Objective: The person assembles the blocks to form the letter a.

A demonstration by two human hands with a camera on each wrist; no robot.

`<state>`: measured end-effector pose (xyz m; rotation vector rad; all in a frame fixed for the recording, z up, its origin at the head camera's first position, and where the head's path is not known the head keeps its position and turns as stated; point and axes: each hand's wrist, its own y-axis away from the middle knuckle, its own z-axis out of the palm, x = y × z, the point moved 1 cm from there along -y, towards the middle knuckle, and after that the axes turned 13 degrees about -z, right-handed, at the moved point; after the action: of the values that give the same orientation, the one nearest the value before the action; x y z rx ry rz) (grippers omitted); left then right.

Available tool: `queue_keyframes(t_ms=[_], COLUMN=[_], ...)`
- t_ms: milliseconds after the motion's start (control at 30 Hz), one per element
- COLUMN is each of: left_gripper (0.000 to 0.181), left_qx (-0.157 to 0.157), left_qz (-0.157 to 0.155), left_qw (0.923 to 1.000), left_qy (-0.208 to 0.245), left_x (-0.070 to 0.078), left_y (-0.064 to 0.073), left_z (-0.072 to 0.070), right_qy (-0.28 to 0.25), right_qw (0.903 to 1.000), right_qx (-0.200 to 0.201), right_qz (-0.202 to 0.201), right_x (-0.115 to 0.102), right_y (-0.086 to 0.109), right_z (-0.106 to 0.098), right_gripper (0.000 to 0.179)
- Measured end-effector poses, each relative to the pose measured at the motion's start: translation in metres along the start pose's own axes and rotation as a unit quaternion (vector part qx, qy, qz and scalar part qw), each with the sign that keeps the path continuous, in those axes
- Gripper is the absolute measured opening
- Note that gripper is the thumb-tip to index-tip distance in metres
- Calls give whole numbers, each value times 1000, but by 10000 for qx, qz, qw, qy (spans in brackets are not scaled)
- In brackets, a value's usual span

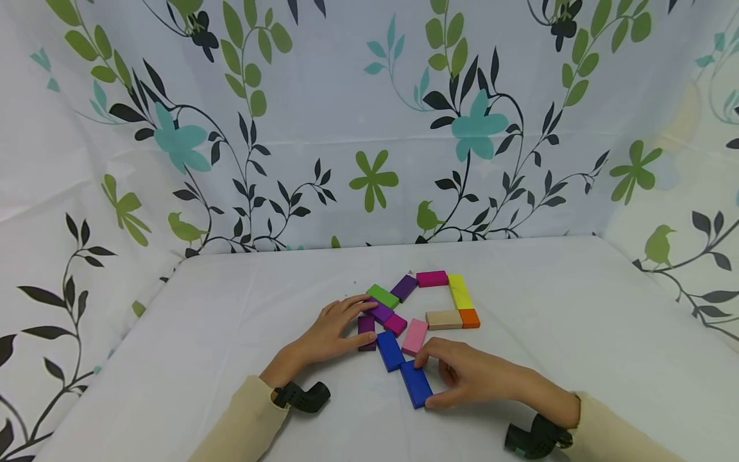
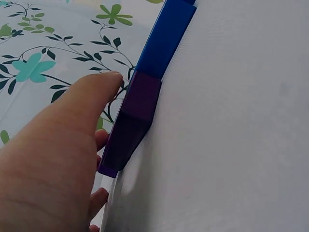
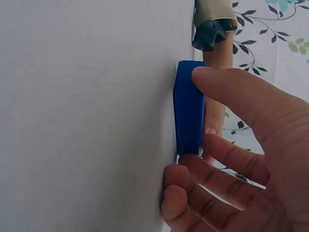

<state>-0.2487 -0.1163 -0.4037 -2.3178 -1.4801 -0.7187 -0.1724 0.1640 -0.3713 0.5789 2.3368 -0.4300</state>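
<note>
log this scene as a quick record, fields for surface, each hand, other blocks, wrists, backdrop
surface: white tabletop
right hand: pinches the near blue block between thumb and fingers
left hand: thumb and fingers spread about the dark purple block
beside pinched block: far blue block, pink block
farther right: tan block, orange block, yellow block
wrists: dark device on each
backdrop: leaf-and-flower printed cloth
</note>
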Motion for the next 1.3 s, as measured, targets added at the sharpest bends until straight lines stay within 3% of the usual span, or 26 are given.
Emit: queue_keyframes(t_ms=[567,967,1300], left_gripper=[72,72,75], left_qx=[562,327,86], left_qz=[-216,-9,76], left_qw=[9980,9995,9997], left_qy=[-195,53,-228], left_x=[11,6,3], left_y=[1,0,2], left_z=[8,3,0], right_qy=[1,-24,34], right_qw=[10000,10000,9999], right_qx=[-63,-69,-3], right_qz=[23,13,134], right_x=[-1,0,0], right_y=[0,1,-1], right_z=[0,0,1], right_gripper=[44,44,44])
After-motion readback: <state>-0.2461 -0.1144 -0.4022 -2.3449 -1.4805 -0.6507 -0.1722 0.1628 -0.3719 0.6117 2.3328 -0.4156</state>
